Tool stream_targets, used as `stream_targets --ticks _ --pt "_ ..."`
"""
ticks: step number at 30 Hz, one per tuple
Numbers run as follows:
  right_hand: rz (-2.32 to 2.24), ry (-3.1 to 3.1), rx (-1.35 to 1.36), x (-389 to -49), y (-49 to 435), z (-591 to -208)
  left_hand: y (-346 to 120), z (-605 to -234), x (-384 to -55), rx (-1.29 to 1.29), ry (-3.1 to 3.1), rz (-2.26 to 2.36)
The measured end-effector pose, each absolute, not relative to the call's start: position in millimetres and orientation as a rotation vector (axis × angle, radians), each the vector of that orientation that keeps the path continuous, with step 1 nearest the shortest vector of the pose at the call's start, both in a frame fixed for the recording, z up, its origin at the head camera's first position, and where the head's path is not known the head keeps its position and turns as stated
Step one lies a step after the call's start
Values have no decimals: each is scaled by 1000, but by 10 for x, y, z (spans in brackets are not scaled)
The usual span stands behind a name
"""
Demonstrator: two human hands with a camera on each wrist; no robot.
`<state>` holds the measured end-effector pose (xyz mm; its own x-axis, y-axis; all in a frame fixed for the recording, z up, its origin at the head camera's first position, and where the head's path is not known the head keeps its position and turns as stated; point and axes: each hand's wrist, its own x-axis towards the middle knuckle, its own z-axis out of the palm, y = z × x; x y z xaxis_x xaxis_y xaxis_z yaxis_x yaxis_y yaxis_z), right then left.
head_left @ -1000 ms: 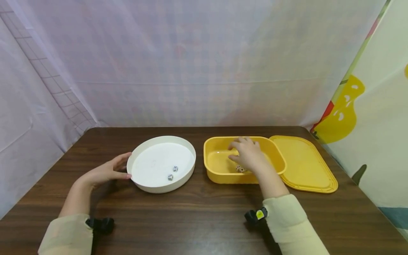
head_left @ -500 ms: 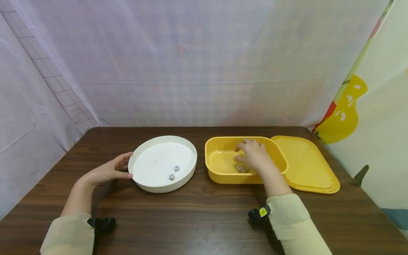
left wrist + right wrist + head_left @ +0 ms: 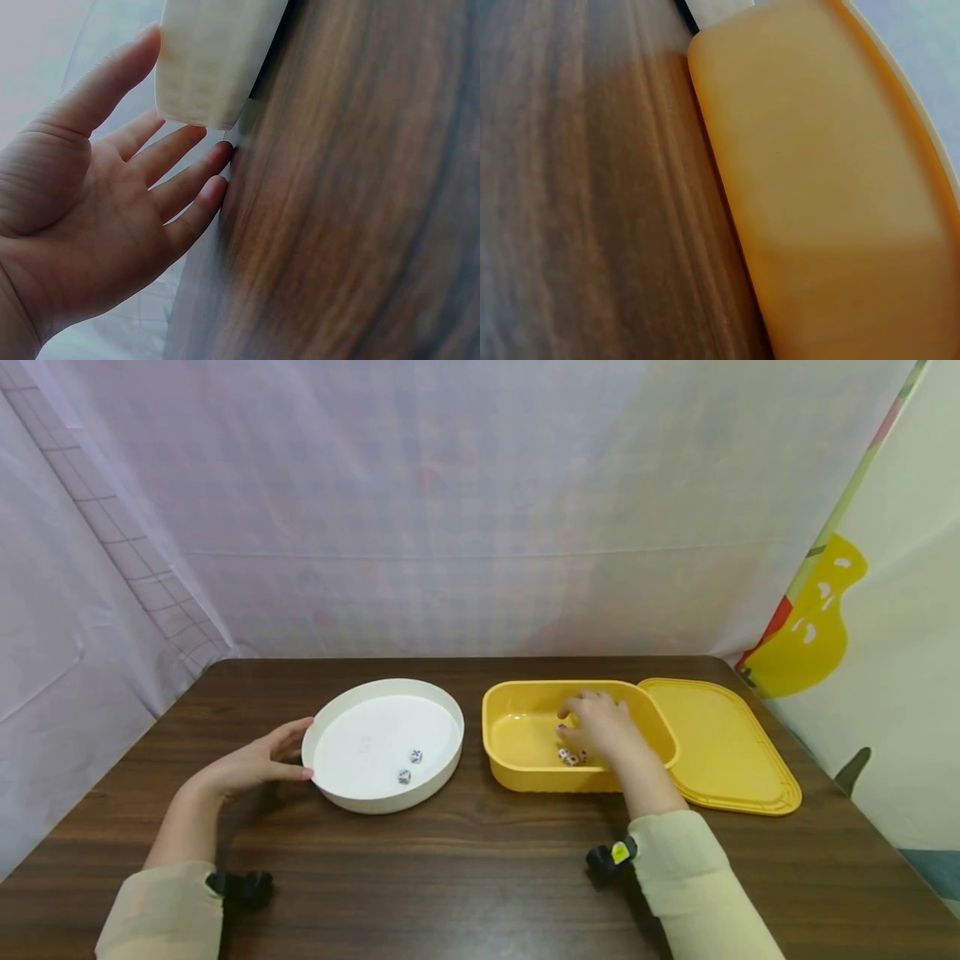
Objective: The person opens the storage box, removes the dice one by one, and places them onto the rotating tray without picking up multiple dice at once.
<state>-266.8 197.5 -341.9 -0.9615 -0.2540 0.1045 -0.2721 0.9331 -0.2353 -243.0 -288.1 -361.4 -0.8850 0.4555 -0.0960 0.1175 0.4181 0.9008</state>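
In the head view my left hand point(image 3: 255, 763) touches the left rim of a round white tray point(image 3: 358, 753), its thumb in front and its fingers spread behind. Two dice with blue pips lie inside, a nearer die point(image 3: 404, 777) and a farther die point(image 3: 416, 757). My right hand point(image 3: 600, 724) reaches down into a yellow box point(image 3: 510, 772), its thumb and fingers bent around a small blue-pipped die point(image 3: 561, 727) at the fingertips. Several dice with red pips point(image 3: 573, 760) lie below the thumb by the near wall. The right wrist view shows the box's outer wall point(image 3: 817, 150), which hides the hand.
A flat yellow lid point(image 3: 727, 747) lies right of the box, its left edge against the box. Brown wooden table point(image 3: 450, 877) spreads in front of the tray and box. A pale curtain point(image 3: 480, 527) hangs behind the table.
My right hand has shifted slightly right inside the box, and a blue-pipped die now shows at its fingertips. The dice by the near wall show more plainly. My left hand stays at the tray.
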Motion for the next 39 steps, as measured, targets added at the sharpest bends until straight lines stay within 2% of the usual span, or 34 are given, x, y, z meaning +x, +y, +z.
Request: stream_targets --ticks 19,39 --pt "356 -3131 344 -2704 1974 -3457 -2870 -3635 -2437 504 2341 1473" --pt "320 -3133 394 -2701 1972 -3452 -2883 -3615 -2437 494 2335 1460"
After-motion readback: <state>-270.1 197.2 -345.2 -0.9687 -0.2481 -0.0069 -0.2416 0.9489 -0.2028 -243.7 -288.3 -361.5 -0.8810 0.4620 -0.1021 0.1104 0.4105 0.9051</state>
